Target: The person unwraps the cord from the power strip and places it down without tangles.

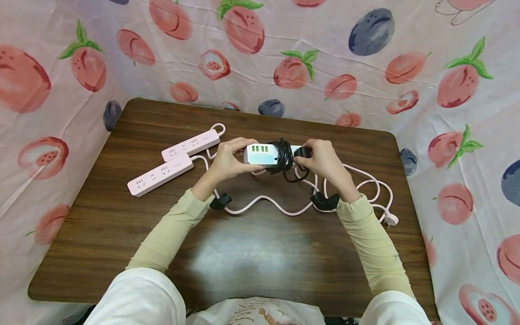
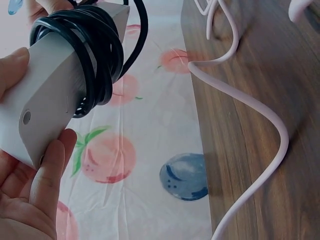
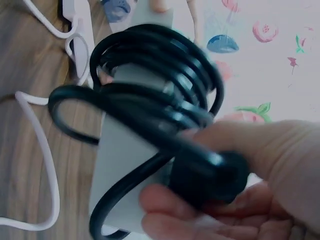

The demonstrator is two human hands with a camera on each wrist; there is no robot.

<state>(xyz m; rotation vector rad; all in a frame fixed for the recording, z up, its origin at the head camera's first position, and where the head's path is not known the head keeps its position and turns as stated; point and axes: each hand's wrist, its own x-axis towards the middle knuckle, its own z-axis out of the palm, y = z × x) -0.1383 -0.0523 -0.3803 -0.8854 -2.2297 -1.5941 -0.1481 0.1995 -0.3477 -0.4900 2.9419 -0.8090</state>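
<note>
Held up over the table is a white power strip (image 1: pixel 260 159) with several green USB ports on its left part. My left hand (image 1: pixel 228 159) grips its left end, thumb on one side and fingers on the other; the left wrist view shows the strip's pale end (image 2: pixel 42 100) between them. A black cord (image 1: pixel 283 157) is wound several times around the strip's middle. At the right end my right hand (image 1: pixel 325 161) pinches the cord's black plug (image 1: pixel 303 153). In the right wrist view the plug (image 3: pixel 207 175) lies against the strip's face, with a loose cord loop beside it.
Two pale pink power strips, one farther back (image 1: pixel 191 145) and one nearer (image 1: pixel 160 175), lie on the table's left side. Their pale cord (image 1: pixel 264 197) snakes across the brown table (image 1: pixel 243 262) below my hands. A pale plug (image 1: pixel 391 220) rests at the right. Fruit-patterned cloth (image 1: pixel 243 76) surrounds the table's back and sides.
</note>
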